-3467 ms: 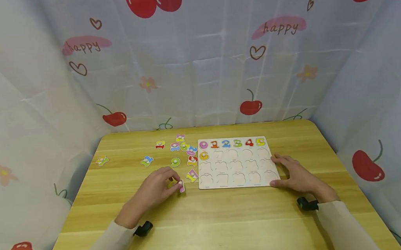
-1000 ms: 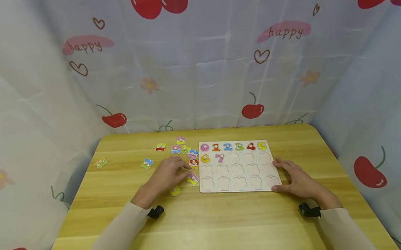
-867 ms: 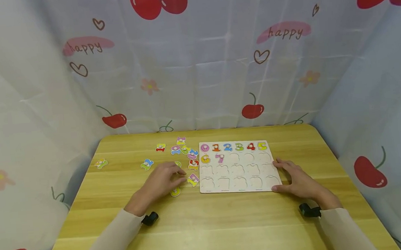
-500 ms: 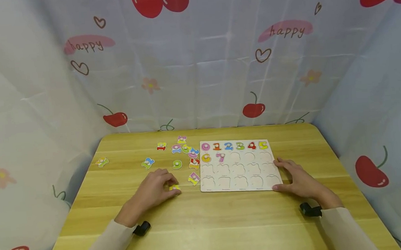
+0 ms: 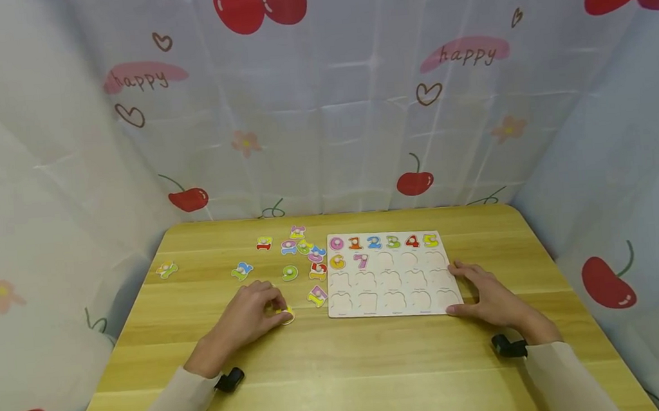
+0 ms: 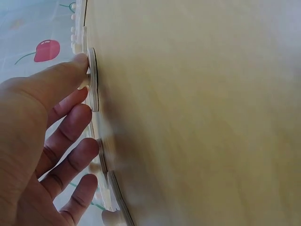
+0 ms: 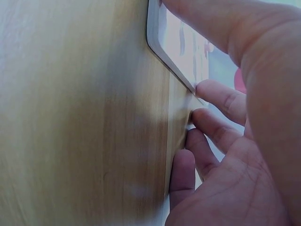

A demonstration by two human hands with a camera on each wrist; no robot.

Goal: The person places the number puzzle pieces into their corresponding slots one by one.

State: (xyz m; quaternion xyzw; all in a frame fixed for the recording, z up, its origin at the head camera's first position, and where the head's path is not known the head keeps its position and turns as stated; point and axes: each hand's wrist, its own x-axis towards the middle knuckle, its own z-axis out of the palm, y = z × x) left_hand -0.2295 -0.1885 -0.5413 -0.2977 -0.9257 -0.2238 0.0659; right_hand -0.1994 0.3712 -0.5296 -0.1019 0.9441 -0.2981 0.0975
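Observation:
My left hand [image 5: 242, 319] pinches a yellow number puzzle piece [image 5: 287, 314] between thumb and forefinger, low over the table left of the puzzle board. Its digit is mostly covered by the fingers. In the left wrist view the piece [image 6: 94, 89] shows edge-on at the thumb tip, the other fingers loosely bent. The pale puzzle board [image 5: 394, 300] lies flat, bearing pieces 0 to 6 and a pink 7 [image 5: 361, 262]; its lower recesses are bare. My right hand [image 5: 490, 293] rests at the board's right edge, thumb on the near corner, fingertips along the side.
Several loose number pieces lie left of the board, among them a green 9 [image 5: 290, 273], a red-and-yellow 15 [image 5: 318, 271] and a pink-and-yellow piece [image 5: 317, 295]. An orange-and-green piece [image 5: 167, 269] lies far left. A printed curtain [image 5: 325, 148] hangs behind the wooden table [image 5: 343, 385].
The pink 7, earlier in my left hand, now sits in the board. The left hand has moved back leftward and taken hold of the yellow piece. My right hand stays at the board.

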